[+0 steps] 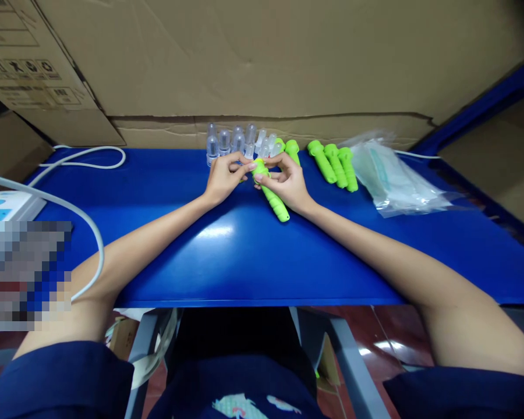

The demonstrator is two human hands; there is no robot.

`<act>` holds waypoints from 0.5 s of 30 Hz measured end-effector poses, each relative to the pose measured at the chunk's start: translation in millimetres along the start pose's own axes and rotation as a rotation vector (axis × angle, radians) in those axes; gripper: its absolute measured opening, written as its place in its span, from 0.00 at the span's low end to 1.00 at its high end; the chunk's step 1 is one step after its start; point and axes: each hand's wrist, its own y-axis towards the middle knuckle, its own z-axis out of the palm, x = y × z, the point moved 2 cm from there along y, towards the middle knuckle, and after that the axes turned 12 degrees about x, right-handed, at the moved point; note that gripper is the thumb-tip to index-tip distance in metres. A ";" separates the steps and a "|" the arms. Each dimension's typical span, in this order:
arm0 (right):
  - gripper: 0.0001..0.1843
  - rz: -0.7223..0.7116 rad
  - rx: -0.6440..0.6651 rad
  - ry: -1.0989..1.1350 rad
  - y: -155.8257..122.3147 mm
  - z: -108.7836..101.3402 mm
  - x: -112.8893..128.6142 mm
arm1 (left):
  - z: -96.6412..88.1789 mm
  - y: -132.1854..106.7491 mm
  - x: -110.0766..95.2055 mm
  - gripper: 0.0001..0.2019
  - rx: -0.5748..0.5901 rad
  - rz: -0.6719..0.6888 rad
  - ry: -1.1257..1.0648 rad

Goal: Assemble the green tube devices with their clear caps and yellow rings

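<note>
Between both hands is a lime-green ribbed handle [274, 201], its wide head up and its narrow end slanting down to the right over the table. My left hand [225, 179] pinches the head from the left with thumb and fingertips. From the other side, my right hand [291, 185] grips it just below the head, thumb across the front. Behind my hands stand several clear bottle-shaped covers [225, 142] and smaller translucent tips [266, 144]. More green handles [292, 150] lie partly hidden behind my right hand. Whether a small part sits in the fingertips I cannot make out.
Further right lie 3 green handles [332, 164] and a clear plastic bag [395, 177] with pale contents. A white cable [98, 238] loops past my left arm near a white power strip [13, 206]. Cardboard [262, 64] walls the back of the blue table [253, 273].
</note>
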 end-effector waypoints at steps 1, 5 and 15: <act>0.35 0.007 -0.002 -0.002 0.3 0.4 0.1 | 0.4 -0.6 -0.6 0.21 -0.007 0.008 0.014; 0.39 0.033 -0.019 0.000 1.3 2.8 0.4 | 2.1 -1.9 -0.4 0.24 -0.025 0.042 0.048; 0.41 0.139 0.065 0.011 15.8 7.6 -2.3 | -6.5 4.0 11.2 0.24 -0.056 0.069 0.154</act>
